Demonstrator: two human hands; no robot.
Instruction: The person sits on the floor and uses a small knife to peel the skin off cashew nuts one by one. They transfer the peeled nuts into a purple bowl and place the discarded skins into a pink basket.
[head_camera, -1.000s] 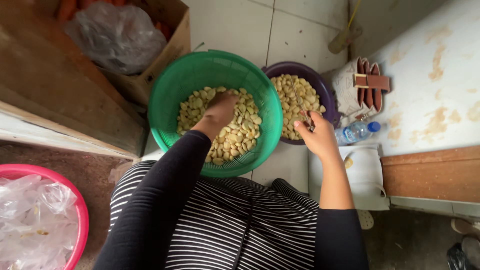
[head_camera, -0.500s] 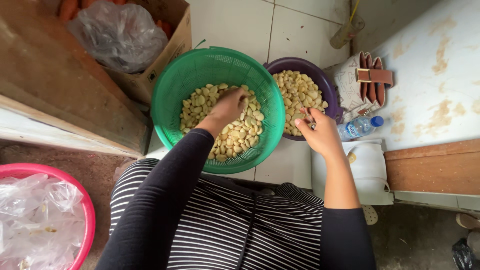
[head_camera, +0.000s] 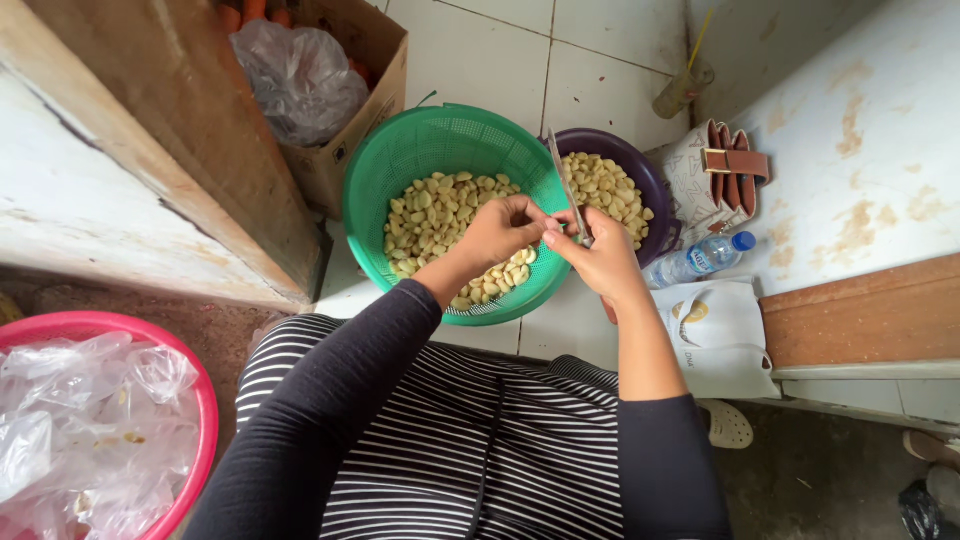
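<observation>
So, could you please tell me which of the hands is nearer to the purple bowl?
Right. The right hand is at the purple bowl's near rim; the left hand is over the green basket beside it.

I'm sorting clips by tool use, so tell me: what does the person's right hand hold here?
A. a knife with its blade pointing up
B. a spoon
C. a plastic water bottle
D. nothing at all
A: the right hand grips a knife whose thin blade rises over the rim of the green basket, while the left hand pinches a small pale piece beside it.
</observation>
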